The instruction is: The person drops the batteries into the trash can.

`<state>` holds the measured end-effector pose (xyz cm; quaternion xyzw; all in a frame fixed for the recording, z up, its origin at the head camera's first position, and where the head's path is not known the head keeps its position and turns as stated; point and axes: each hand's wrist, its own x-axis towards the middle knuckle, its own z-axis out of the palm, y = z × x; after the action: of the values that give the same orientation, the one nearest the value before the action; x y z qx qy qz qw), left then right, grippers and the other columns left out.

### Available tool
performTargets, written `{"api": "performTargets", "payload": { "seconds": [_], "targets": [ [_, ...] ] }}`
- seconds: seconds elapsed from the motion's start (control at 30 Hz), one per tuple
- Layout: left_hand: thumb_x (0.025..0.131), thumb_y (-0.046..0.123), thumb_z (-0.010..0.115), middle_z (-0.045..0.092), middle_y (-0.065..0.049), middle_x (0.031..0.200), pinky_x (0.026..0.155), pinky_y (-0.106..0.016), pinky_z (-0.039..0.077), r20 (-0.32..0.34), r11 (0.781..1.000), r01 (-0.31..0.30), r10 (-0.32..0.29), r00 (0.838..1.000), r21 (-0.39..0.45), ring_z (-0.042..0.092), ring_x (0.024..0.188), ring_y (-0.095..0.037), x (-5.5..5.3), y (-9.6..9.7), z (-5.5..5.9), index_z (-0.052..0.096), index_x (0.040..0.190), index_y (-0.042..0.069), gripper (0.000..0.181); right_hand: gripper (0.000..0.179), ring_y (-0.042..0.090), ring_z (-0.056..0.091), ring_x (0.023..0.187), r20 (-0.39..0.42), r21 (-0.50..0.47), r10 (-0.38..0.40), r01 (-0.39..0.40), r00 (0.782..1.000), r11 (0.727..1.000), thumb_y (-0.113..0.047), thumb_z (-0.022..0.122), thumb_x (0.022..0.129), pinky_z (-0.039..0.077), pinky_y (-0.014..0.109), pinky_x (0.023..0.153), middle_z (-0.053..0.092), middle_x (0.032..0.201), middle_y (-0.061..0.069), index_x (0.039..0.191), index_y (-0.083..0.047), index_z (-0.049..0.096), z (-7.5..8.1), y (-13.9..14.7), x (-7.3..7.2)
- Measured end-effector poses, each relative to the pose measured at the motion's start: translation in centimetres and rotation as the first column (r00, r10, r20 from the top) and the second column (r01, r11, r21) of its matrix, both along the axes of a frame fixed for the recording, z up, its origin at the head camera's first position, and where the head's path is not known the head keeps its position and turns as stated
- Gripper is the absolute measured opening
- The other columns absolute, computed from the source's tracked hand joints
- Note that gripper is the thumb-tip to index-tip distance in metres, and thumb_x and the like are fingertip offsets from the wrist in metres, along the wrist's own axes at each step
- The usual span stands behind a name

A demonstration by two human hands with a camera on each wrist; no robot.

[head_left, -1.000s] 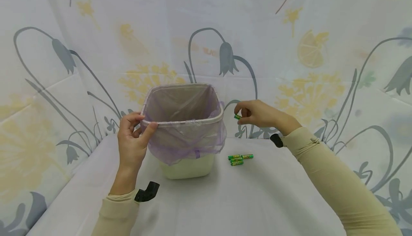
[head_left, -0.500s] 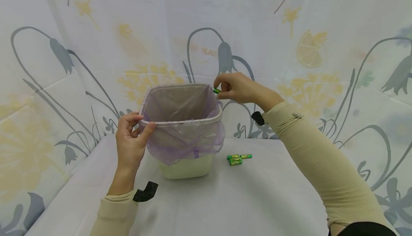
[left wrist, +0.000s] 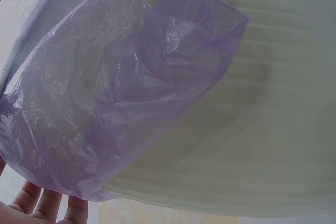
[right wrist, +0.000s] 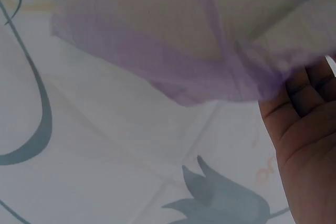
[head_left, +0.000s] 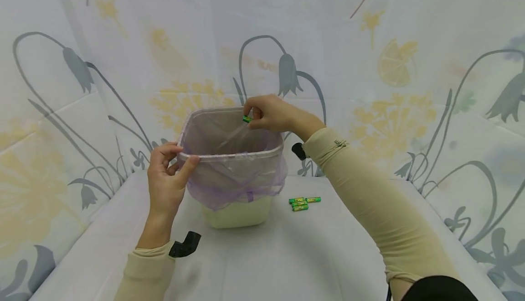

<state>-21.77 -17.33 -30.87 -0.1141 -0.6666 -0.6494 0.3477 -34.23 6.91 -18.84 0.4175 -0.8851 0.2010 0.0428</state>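
Note:
A pale trash bin (head_left: 238, 213) stands on the white cloth, lined with a thin purple bag (head_left: 234, 178) folded over its rim. My left hand (head_left: 167, 182) grips the rim at the near left corner, thumb in front. In the left wrist view its fingers (left wrist: 50, 203) show beside the bag. Over the bin's opening, towards the back right, my right hand (head_left: 270, 115) pinches a small green battery (head_left: 247, 119) between thumb and fingers. In the right wrist view the palm (right wrist: 310, 124) shows beside the bag's hanging edge, and the battery is hidden there.
Several green batteries (head_left: 300, 204) lie in a small group on the cloth (head_left: 262, 264), right of the bin. A flower-printed curtain (head_left: 348, 54) hangs behind and at both sides.
My right hand has moved left and up with the battery, from beside the bin to over its opening. The left hand stays on the rim.

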Motion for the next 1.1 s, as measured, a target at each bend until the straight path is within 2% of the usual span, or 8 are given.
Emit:
{"api": "performTargets", "payload": {
  "seconds": [0.33, 0.63, 1.1],
  "targets": [
    [0.082, -0.003, 0.072, 0.049, -0.003, 0.119, 0.088, -0.02, 0.045, 0.0, 1.0, -0.015, 0.015, 1.0, -0.003, 0.053, 0.11, -0.022, 0.1, -0.1, -0.1, 0.048, 0.109, -0.01, 0.037, 0.024, 0.016, 0.053, 0.072, 0.012, 0.032, 0.055, -0.056, 0.998, 0.998, -0.021, 0.073, 0.087, 0.045, 0.027, 0.068, 0.058, 0.079, 0.003, 0.106, -0.012, 0.062, -1.6, -2.3, -0.5],
    [0.082, -0.003, 0.072, 0.049, 0.0, 0.118, 0.088, -0.02, 0.045, 0.001, 1.0, -0.014, 0.014, 1.0, -0.003, 0.053, 0.111, -0.022, -0.1, -0.2, -0.1, 0.048, 0.109, -0.01, 0.037, 0.025, 0.017, 0.052, 0.074, 0.022, 0.023, 0.055, -0.055, 0.998, 0.998, -0.021, 0.073, 0.087, 0.044, 0.028, 0.071, 0.058, 0.08, 0.004, 0.107, -0.01, 0.062, -2.3, -3.1, -0.8],
    [0.081, -0.005, 0.072, 0.049, -0.003, 0.117, 0.088, -0.019, 0.046, -0.025, 1.0, -0.007, 0.007, 1.0, 0.002, 0.053, 0.11, -0.025, -0.1, -0.1, -0.1, 0.048, 0.108, -0.011, 0.037, 0.027, 0.017, 0.052, 0.071, 0.034, 0.018, 0.04, -0.04, 0.999, 0.999, -0.023, 0.072, 0.087, 0.045, 0.028, 0.068, 0.058, 0.08, 0.003, 0.108, -0.011, 0.06, -2.7, -3.3, -1.4]
  ]
}}
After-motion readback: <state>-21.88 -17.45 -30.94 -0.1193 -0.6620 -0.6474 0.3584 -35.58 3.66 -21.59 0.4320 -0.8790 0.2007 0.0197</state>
